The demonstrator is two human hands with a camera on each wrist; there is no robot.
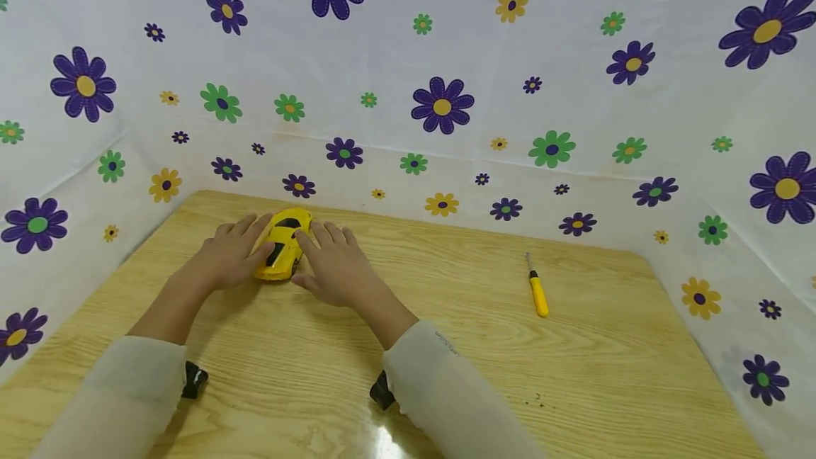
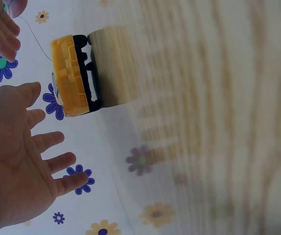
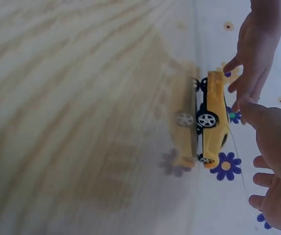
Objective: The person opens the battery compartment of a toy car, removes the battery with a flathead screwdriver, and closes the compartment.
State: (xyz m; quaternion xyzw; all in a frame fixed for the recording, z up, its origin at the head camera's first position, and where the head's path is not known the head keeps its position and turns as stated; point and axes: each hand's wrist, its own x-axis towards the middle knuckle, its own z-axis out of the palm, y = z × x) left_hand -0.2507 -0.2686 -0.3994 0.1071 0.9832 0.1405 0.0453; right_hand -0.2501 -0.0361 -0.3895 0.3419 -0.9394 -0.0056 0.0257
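A yellow toy car (image 1: 284, 239) with dark windows stands on its wheels at the far left of the wooden table. In the head view, my left hand (image 1: 232, 253) is at its left side and my right hand (image 1: 334, 264) at its right. Both hands have their fingers spread and hold nothing. The left wrist view shows the car (image 2: 69, 76) end-on, a gap between it and my left hand (image 2: 28, 152). From the right wrist view, the car (image 3: 214, 132) shows its wheels, with my right hand (image 3: 277, 166) apart from it. A thin wire rises from the car.
A screwdriver (image 1: 537, 292) with a yellow handle lies on the right part of the wooden table (image 1: 446, 374). White cloth (image 1: 382, 55) printed with flowers surrounds the table at the back and sides. Small dark specks (image 1: 538, 399) lie near the front right.
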